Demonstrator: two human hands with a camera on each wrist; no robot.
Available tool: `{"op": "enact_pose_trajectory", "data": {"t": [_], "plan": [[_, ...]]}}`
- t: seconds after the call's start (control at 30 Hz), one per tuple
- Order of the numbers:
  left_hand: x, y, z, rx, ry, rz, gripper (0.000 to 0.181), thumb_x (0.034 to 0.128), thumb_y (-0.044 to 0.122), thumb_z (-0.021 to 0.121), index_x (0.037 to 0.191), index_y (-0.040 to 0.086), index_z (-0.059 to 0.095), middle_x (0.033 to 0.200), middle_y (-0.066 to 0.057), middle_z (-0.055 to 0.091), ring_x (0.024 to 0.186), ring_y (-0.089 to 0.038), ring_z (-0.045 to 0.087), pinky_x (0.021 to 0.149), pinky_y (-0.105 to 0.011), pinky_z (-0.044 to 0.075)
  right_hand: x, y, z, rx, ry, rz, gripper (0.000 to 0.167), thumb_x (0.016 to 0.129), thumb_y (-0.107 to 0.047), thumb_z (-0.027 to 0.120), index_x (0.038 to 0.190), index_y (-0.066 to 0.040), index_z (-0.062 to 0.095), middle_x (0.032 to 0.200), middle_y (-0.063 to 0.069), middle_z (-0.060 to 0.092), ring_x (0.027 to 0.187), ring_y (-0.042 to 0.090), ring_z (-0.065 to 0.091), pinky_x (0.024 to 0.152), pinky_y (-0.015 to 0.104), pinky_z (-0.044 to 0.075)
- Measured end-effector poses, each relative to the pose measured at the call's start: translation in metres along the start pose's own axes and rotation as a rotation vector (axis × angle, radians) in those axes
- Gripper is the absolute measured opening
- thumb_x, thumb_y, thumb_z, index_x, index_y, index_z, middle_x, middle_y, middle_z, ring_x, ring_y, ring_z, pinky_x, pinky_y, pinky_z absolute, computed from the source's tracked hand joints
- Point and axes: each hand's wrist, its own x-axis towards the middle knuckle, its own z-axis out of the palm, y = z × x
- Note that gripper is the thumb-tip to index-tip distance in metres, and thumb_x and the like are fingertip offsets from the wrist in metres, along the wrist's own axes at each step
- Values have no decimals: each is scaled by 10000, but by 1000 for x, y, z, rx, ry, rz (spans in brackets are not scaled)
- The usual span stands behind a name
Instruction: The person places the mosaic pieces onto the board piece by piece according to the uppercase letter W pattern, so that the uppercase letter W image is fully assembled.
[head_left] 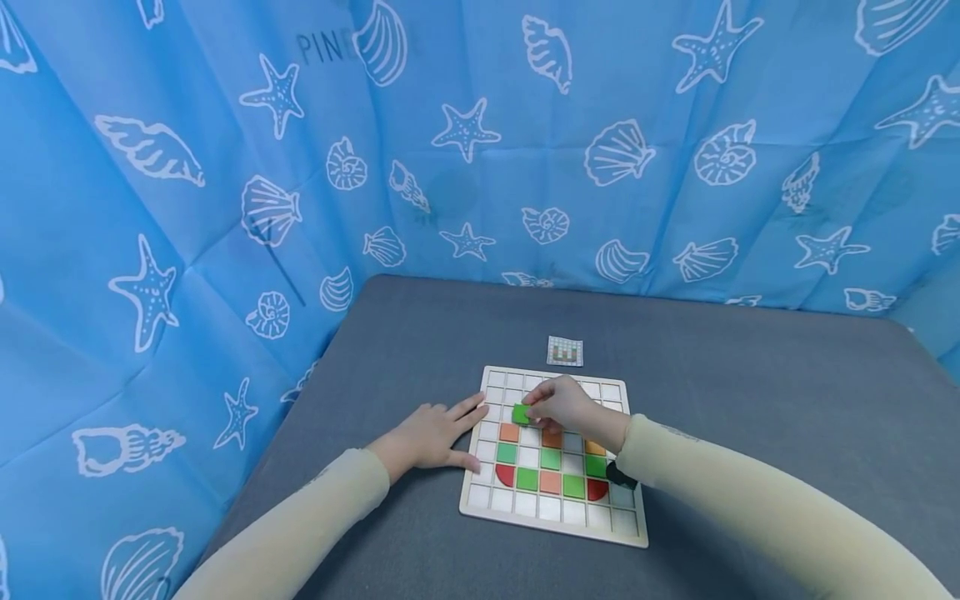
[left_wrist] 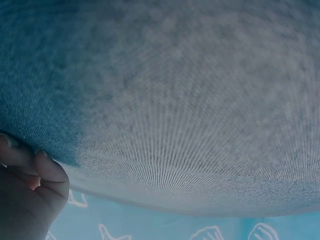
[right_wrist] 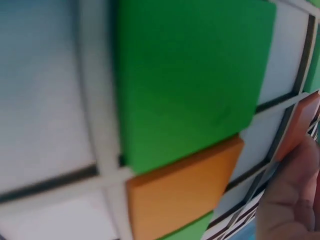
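A square white grid board (head_left: 549,507) lies on the grey surface, with coloured tiles in several of its cells. Between thumb and fingers, my right hand (head_left: 567,403) pinches a green square tile (head_left: 521,414) over the upper left cells. Spread out, my left hand (head_left: 429,435) touches the board's left edge. In the right wrist view a large green tile (right_wrist: 195,80) and an orange tile (right_wrist: 182,192) sit in the grid; fingers (right_wrist: 295,195) show at the right. Only part of my left hand (left_wrist: 40,195) shows in the left wrist view.
Behind the board lies a small card (head_left: 565,352) printed with a coloured grid pattern. Red quarter-round tiles (head_left: 505,475) sit in the lower part of the board. A blue curtain (head_left: 480,192) with shells and starfish hangs behind and to the left of the grey table (head_left: 750,400).
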Motion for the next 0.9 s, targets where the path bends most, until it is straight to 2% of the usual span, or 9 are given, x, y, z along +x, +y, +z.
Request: {"op": "enact_pose_trajectory", "data": {"t": [0.23,0.4,0.6,0.73,0.9], "plan": [[-2,1,0,-4,9,19,916,857,718,471,1576,231,183,1630,47,98,1246,-314,488,1020,-485,363,3,-1,7,-63,16,12,89,906,1,662,967,18,725,660,30,591,531,115,479,489,253,393],[-2,2,1,-3,17,24,916,858,718,472,1576,227,185,1629,43,106,1240,-312,494,1017,-480,367,7,-5,9,-64,9,29,88,906,4,661,957,15,731,585,22,537,471,105,393,455,248,337],[-1,2,2,-4,19,20,915,857,720,470,1576,233,184,1629,48,105,1248,-315,491,1020,-482,365,9,-7,11,-76,6,59,90,899,-19,681,955,-3,749,637,17,598,477,106,403,455,243,334],[0,2,2,-11,12,13,914,857,719,469,1577,237,180,1629,50,99,1259,-318,482,1028,-486,356,8,-7,7,-34,-14,61,132,907,-24,668,1015,13,734,652,25,594,477,112,387,460,250,325],[1,1,5,-12,1,1,916,856,720,468,1577,238,174,1630,47,93,1277,-324,466,1037,-486,347,3,1,-5,-16,-11,8,189,925,-37,640,1083,47,699,649,46,552,481,110,391,475,255,330]]}}
